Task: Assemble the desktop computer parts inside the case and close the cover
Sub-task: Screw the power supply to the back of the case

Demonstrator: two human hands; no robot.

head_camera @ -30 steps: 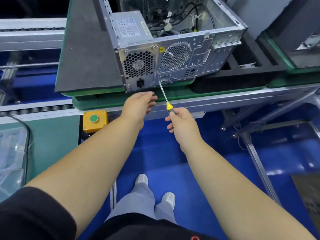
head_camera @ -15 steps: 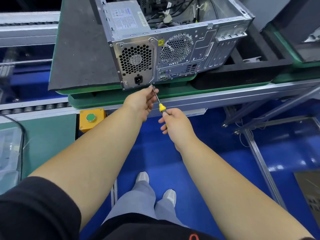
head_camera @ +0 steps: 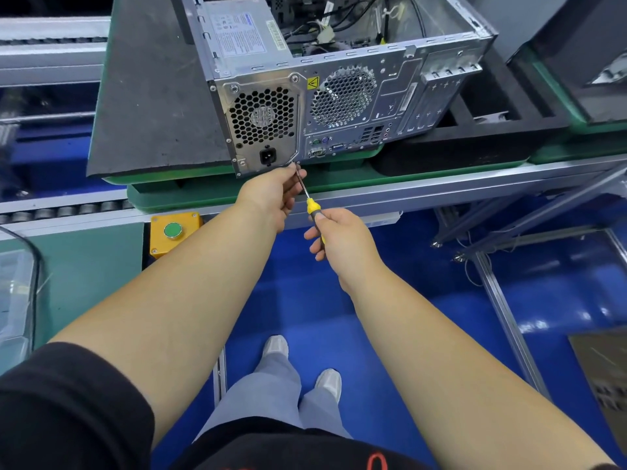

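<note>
An open silver computer case (head_camera: pixel 390 93) lies on its side on a green pallet, its rear panel facing me and cables showing inside. The power supply (head_camera: pixel 263 113) fills the case's left end. My right hand (head_camera: pixel 339 237) grips the yellow-and-black handle of a screwdriver (head_camera: pixel 310 203). Its shaft slants up to the lower right corner of the power supply's plate. My left hand (head_camera: pixel 271 195) pinches the shaft near the tip, right below that corner.
A dark grey panel (head_camera: pixel 149 96) lies left of the case on the pallet. A black foam tray (head_camera: pixel 481 130) sits to its right. A yellow box with a green button (head_camera: pixel 173 231) hangs under the conveyor rail. Blue floor lies below.
The screwdriver tip has moved left from the port area to the power supply's lower right corner. My left hand rose and took hold of the shaft near its tip.
</note>
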